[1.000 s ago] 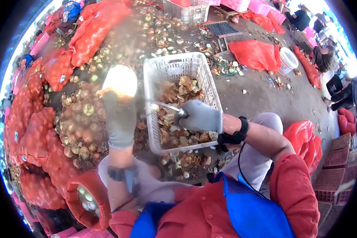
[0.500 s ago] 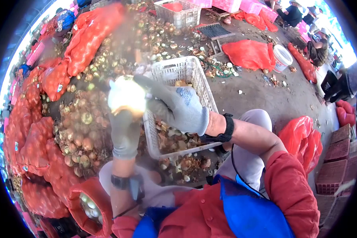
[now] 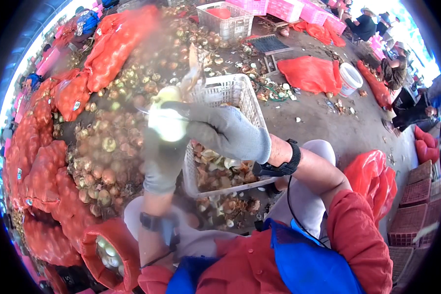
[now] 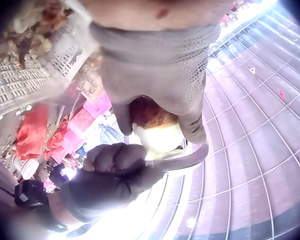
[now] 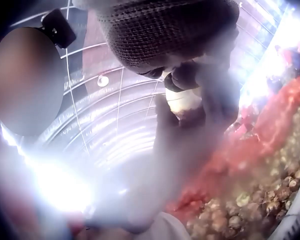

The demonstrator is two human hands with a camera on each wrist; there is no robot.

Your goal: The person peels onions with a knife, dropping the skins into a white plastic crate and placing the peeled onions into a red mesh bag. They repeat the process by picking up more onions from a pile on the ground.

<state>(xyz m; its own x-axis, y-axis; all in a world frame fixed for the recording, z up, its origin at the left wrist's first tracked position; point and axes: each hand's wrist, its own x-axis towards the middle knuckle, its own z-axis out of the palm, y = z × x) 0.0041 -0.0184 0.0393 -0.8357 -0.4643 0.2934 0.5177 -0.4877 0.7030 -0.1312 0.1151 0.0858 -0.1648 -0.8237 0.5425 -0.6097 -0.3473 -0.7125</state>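
Observation:
My gloved left hand (image 3: 162,164) grips a pale onion (image 3: 167,123), glaringly bright in the head view; brown skin still covers its base in the left wrist view. Against the onion, my gloved right hand (image 3: 228,131) holds a knife with a curved blade (image 4: 185,161), fingers curled around its handle. A strip of dry peel (image 3: 193,73) sticks up beyond the right hand. Below and to the right of the hands stands a white plastic crate (image 3: 259,105) with onion peelings (image 3: 220,169) in it. In the right wrist view the right fingers hide most of the onion (image 5: 182,100).
Loose onions (image 3: 103,161) lie piled on the left, beside full red mesh sacks (image 3: 39,169). An opened red sack (image 3: 90,245) of peeled onions is near my left knee. Farther off are a white bucket (image 3: 350,78), red sacking (image 3: 311,73) and another crate (image 3: 225,27).
My right hand with the knife has moved left from over the crate to the onion in my left hand. A peel strip now shows above the hands.

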